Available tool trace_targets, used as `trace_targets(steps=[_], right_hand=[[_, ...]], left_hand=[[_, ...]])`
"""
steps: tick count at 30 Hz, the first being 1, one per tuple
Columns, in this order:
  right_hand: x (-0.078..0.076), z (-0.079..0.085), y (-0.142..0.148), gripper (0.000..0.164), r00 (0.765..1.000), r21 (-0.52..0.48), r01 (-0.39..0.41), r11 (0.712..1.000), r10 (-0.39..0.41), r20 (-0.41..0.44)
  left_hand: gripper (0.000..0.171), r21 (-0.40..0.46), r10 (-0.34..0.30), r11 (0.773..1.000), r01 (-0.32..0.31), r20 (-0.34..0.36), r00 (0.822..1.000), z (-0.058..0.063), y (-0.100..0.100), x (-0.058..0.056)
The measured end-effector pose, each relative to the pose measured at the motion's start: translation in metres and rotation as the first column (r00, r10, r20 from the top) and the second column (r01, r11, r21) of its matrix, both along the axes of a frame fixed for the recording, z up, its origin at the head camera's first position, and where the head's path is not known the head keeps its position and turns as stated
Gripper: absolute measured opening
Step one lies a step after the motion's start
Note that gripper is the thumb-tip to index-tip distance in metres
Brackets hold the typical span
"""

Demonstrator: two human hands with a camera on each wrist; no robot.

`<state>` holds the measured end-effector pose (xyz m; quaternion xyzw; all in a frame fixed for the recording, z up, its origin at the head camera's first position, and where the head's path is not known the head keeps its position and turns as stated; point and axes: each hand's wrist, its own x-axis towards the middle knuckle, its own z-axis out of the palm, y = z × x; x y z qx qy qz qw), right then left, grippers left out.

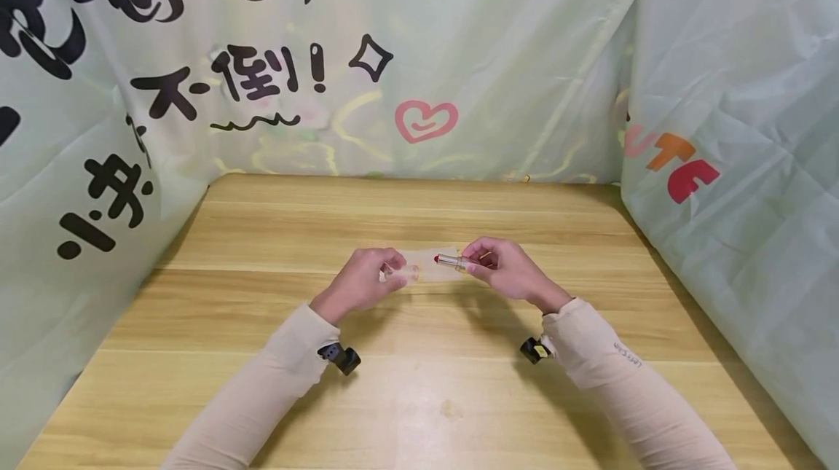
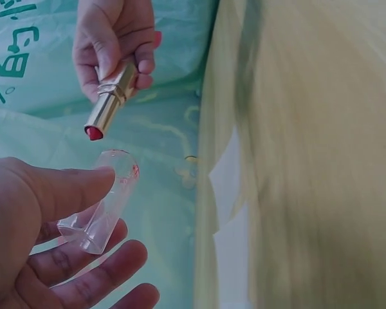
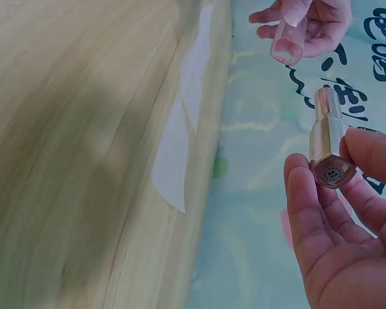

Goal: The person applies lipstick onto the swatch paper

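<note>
Two pale sleeves (image 1: pixel 242 401) come in nearest, a small black camera (image 1: pixel 344 359) at each wrist. Past the cuffs, both hands are up off the table (image 1: pixel 419 390), facing each other. Left hand (image 1: pixel 360 277): thumb and index finger pinch a clear cap (image 2: pixel 105 222), other fingers loosely spread; red smears near the cap's rim on the end toward the lipstick. Right hand (image 1: pixel 514 269): thumb and fingers grip the metallic lipstick (image 1: pixel 452 261) by its base, red tip exposed and pointing at the cap. Lipstick and cap are near each other between the hands, not touching; lipstick tilts downward in left wrist view. White paper (image 3: pixel 170 154) lies on the wood, seen behind lipstick and cap from the head. Farther back, light printed cloth (image 1: pixel 524 55) stands around the table: black writing (image 1: pixel 255 73), pink heart (image 1: pixel 426 122) at back, coloured letters (image 1: pixel 675 157) on the right.
</note>
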<state>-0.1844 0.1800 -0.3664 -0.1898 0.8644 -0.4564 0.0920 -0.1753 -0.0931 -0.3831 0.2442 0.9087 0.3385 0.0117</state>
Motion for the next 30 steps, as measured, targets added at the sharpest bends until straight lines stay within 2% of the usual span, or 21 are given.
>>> trace_targets(steps=[6, 11, 16, 23, 30], right_hand=[[-0.001, -0.002, 0.001, 0.011, 1.0, -0.001, 0.01, 1.0, -0.01, -0.002], [-0.002, -0.004, 0.001, 0.011, 1.0, -0.006, 0.018, 1.0, -0.018, 0.007], [-0.002, -0.005, 0.001, 0.011, 0.999, -0.017, 0.028, 0.999, -0.027, 0.025], [0.001, -0.002, 0.001, 0.011, 1.0, -0.02, 0.02, 1.0, -0.02, 0.011], [0.0, -0.004, 0.001, 0.013, 1.0, -0.033, 0.018, 0.999, -0.017, 0.019]], left_hand=[[0.022, -0.014, -0.004, 1.0, 0.003, -0.029, 1.0, -0.007, 0.002, 0.002], [0.022, -0.045, 0.0, 0.999, 0.0, 0.002, 1.0, -0.015, 0.003, 0.002], [0.021, -0.084, -0.023, 0.996, 0.027, 0.042, 0.999, -0.022, 0.004, 0.004], [0.023, -0.144, -0.07, 0.987, 0.077, 0.053, 0.996, -0.029, 0.005, 0.008], [0.023, -0.185, -0.072, 0.979, 0.08, 0.054, 0.996, -0.032, 0.006, 0.011]])
